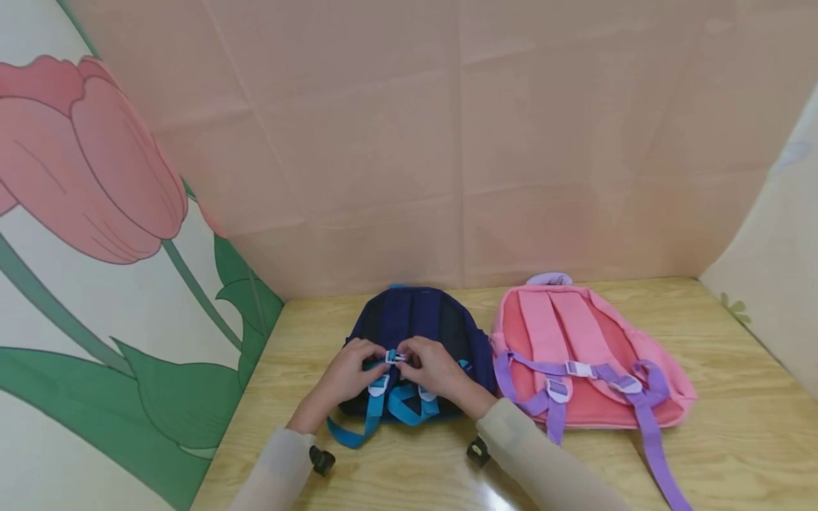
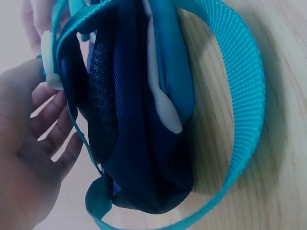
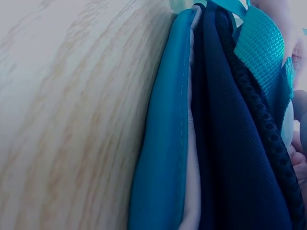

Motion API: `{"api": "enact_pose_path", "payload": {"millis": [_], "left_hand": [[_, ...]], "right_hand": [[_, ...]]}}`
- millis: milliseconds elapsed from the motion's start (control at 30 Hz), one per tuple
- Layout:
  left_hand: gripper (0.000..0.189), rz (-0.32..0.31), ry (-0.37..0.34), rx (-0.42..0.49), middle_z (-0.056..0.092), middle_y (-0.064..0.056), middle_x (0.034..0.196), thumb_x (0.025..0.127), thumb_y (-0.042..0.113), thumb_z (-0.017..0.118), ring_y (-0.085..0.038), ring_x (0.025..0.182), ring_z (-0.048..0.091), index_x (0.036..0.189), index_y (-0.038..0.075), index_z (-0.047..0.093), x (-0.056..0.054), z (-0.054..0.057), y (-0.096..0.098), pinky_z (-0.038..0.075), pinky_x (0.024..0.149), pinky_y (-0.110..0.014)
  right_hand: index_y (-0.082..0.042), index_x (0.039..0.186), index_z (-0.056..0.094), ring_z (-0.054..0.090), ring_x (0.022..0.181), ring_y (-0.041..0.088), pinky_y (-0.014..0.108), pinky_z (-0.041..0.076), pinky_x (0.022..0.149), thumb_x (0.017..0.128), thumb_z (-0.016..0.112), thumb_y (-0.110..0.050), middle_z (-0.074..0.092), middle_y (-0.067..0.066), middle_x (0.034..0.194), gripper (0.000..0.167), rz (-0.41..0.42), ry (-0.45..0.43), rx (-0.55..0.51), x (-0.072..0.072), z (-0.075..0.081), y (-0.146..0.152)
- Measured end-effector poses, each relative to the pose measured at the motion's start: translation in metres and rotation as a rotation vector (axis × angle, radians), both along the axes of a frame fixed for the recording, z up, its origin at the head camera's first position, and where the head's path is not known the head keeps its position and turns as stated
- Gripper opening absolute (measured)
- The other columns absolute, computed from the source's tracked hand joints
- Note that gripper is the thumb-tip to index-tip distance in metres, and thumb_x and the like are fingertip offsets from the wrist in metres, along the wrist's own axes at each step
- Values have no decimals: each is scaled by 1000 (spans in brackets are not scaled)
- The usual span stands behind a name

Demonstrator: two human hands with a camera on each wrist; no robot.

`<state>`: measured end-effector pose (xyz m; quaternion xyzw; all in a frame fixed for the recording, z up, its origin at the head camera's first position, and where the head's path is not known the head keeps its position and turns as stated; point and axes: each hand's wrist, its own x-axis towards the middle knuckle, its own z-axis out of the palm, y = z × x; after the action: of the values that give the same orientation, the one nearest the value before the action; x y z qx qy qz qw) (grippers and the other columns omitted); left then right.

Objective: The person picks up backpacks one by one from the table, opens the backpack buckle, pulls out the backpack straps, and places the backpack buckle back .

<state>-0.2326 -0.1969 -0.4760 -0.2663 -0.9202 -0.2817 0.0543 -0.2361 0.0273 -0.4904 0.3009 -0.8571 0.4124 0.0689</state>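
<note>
A navy backpack (image 1: pixel 364 326) with blue straps lies on the table, its shoulder straps facing up. Over its middle, my left hand (image 1: pixel 348 372) pinches one end of a small white buckle (image 1: pixel 391 357) on the blue chest strap. From the other side my right hand (image 1: pixel 437 369) pinches the buckle's other end. The two halves meet between my fingertips; whether they are locked I cannot tell. Blue webbing (image 2: pixel 247 96) loops down beside the bag in the left wrist view. The right wrist view shows the bag's navy side (image 3: pixel 235 143), with fingers partly cut off at the edge.
To the right, touching or nearly touching the navy bag, lies a pink backpack (image 1: pixel 613 341) with purple straps, its white chest buckle (image 1: pixel 579 369) fastened. One purple strap end hangs toward the table's (image 1: pixel 735 426) front. A brown-pink sheet (image 1: pixel 383 177) rises behind.
</note>
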Motion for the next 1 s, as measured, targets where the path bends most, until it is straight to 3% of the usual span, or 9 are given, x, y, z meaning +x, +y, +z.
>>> {"api": "enact_pose_path", "payload": {"millis": [400,667,1000], "left_hand": [[23,29,-91,76,66,1,104,95,22,73,-14,96,59,116,12,71,2,1,0,52,84,-32],[23,31,-66,129,66,2,101,93,25,76,-13,95,59,112,13,72,1,-3,1,52,83,-31],[20,30,-29,113,65,5,98,91,23,78,-11,93,57,109,15,73,-2,-6,1,52,81,-29]], "right_hand": [[-8,107,70,51,69,6,21,46,60,92,74,-14,62,-1,90,16,-5,-7,13,0,1,-2],[-9,107,70,50,68,6,21,46,60,92,74,-15,62,-1,90,17,-12,-8,15,0,1,-1],[-7,114,71,51,71,7,22,46,62,94,74,-18,63,3,95,23,8,8,11,-3,5,4]]}}
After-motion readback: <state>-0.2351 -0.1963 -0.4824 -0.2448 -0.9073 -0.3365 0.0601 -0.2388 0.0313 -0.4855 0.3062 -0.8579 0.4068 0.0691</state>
